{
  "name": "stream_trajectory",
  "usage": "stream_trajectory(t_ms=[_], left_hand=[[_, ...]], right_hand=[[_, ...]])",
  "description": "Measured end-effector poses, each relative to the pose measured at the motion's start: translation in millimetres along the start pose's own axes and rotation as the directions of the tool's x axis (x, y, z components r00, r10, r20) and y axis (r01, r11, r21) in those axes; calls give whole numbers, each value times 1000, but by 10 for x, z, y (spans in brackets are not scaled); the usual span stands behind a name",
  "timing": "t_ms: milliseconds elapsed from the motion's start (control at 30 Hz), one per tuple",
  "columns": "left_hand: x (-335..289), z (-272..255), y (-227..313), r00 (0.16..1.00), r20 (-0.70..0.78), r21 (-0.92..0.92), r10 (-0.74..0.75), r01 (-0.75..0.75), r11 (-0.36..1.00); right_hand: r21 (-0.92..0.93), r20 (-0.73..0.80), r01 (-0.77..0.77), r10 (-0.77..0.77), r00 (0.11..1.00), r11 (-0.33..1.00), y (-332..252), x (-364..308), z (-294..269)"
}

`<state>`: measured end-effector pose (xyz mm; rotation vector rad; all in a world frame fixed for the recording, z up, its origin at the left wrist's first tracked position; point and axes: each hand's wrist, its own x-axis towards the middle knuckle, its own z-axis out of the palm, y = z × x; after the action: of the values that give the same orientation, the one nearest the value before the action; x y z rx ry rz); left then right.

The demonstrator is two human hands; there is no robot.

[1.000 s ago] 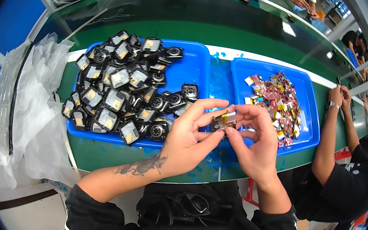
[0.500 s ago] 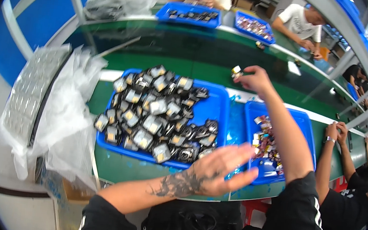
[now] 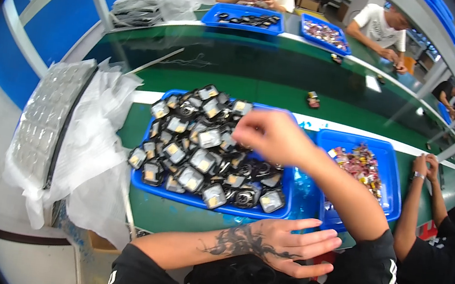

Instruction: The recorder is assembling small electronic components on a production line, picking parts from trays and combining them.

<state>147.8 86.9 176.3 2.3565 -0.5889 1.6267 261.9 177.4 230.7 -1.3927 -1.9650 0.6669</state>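
Observation:
My right hand [image 3: 273, 139] hangs over the blue tray [image 3: 295, 204] heaped with black square parts [image 3: 202, 161] that have clear, silvery faces. Its fingers curl downward at the heap's right side, but motion blurs them and I cannot see whether they touch a part. My left hand [image 3: 297, 246], on a tattooed forearm, is held palm down with fingers spread near the front edge of the bench, holding nothing. On the green belt [image 3: 234, 86] beyond the trays lies a small part [image 3: 313, 99] in dark red, white and yellow, apart from both hands.
A second blue tray [image 3: 396, 180] at right holds small pink and gold parts [image 3: 358, 166]. At left stands a stack of clear plastic trays [image 3: 51, 120] with white wrapping [image 3: 102, 143]. Co-workers sit across the belt behind blue trays [image 3: 242, 25]; another's hands [image 3: 426, 165] work at right.
My right hand has let go of the small part on the belt and swung back left over the heaped tray. My left hand has drawn slightly nearer and right, its fingers spread.

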Motion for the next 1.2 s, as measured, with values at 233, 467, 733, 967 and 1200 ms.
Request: stream_trajectory(t_ms=[233,467,733,967,1200], left_hand=[[-85,-72,-75,987,-146,296,69,-23,955],[18,-336,-246,942,-248,547,-225,328,770],[192,-328,-308,247,282,-214,-927,958,190],[155,-188,-336,41,413,-574,-910,788,-225],[110,-173,-351,22,470,-621,-883,718,-313]], right_hand=[[-265,-27,-12,5,1000,964,-270,-87,553],[-375,-288,51,-169,943,925,-43,-294,298],[33,-394,53,-36,918,998,-106,-1278,-242],[-590,-264,-218,69,962,777,580,-1859,-970],[-760,-35,-46,29,999,648,826,-1792,-988]])
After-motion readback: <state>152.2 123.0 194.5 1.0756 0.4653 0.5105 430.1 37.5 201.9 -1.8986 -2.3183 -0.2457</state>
